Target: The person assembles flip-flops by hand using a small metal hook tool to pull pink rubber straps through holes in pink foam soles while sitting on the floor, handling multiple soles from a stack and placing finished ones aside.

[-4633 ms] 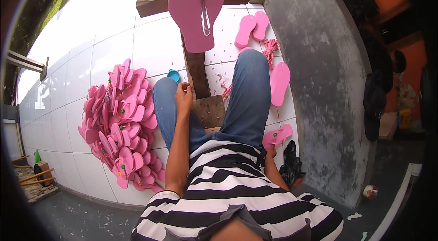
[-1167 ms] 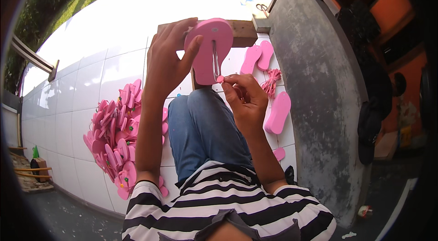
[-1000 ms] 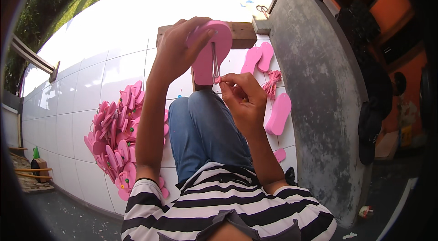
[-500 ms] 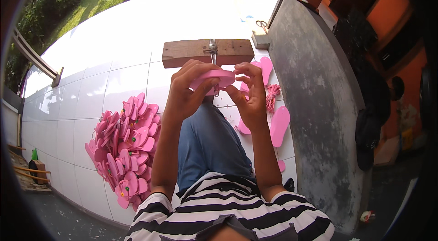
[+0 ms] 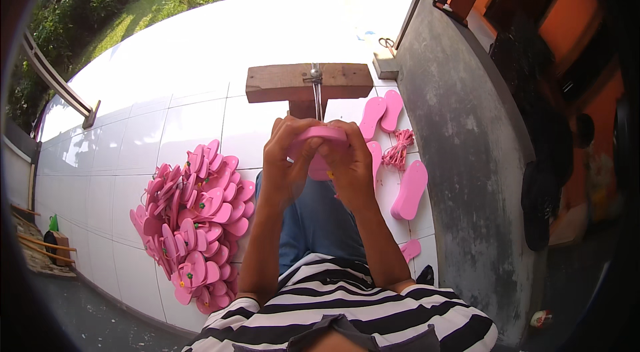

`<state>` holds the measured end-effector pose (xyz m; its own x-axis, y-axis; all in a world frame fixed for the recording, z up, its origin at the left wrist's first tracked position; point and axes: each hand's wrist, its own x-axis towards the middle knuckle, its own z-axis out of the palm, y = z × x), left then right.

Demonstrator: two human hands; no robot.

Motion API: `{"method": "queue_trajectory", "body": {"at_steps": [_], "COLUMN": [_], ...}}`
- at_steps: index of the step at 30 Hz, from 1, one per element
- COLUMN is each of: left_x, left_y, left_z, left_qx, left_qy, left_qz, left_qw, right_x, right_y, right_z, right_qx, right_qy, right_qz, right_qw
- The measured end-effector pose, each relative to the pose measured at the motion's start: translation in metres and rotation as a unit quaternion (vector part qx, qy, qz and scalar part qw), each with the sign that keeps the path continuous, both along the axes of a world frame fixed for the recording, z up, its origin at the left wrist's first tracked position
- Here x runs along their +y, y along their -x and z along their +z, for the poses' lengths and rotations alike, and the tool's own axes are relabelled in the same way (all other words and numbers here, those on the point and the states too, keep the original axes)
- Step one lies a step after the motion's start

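holding a pink sandal [image 5: 328, 131] between them, the left hand [image 5: 285, 155] and the right hand [image 5: 351, 160] meet in front of the person, each grip closed on the sole from its own side, with the thumbs close together on the face nearest the body. the sandal is up off the floor, above the blue jeans [image 5: 310, 235], and part of it shows below the thumbs, where a small yellow bit [image 5: 331, 175] sits by the right hand. just beyond the hands stands a wooden stand [image 5: 277, 83] with a thick crossbar; a metal prong [image 5: 317, 93] fixed to it runs down toward the sandal, its lower end hidden behind the fingers. to the left, on the white tiled floor [image 5: 120, 199], lies a large heap of pink sandals [image 5: 212, 202], some bearing small green or yellow pieces. to the right, two pink soles [image 5: 373, 116] lie next to each other, with a bundle of pink straps [image 5: 399, 149] near them and a stack of soles [image 5: 410, 190] closer to the body, all alongside a low grey wall [image 5: 460, 152]. farther off, scissors [image 5: 387, 43] rest by that wall.
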<state>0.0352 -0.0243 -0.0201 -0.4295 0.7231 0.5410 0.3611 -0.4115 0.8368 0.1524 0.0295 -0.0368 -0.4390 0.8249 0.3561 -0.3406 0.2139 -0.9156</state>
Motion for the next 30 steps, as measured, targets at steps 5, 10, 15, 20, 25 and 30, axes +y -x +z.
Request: {"method": "queue_trajectory", "body": {"at_steps": [5,10,15,20,25,30], "left_x": [-0.063,-0.051,-0.043,-0.045,-0.048,-0.063], "left_y": [-0.041,-0.046,-0.028,-0.01,0.001,-0.005], "left_z": [-0.013,-0.027,0.001,0.012,-0.013,-0.043], "left_qx": [0.005,-0.039,0.139,0.218,0.028,-0.104], "left_qy": [0.002,0.117,0.055,-0.005,-0.09,-0.086], "left_qz": [-0.107,-0.017,0.055,0.141,-0.031,-0.076], "left_qw": [0.994,0.992,0.987,0.966,0.995,0.988], "right_x": [-0.064,-0.056,-0.05,-0.042,-0.037,-0.024], "right_y": [-0.072,-0.08,-0.063,-0.065,-0.039,-0.022], "right_z": [-0.019,-0.027,0.001,0.009,-0.051,-0.059], "right_qx": [-0.038,-0.29,-0.394,-0.226,0.21,0.331], "right_qy": [-0.033,-0.191,-0.246,0.116,0.431,0.428], "right_qz": [-0.012,-0.185,-0.117,0.222,0.427,0.199], "right_qw": [0.999,0.919,0.878,0.941,0.766,0.817]}}
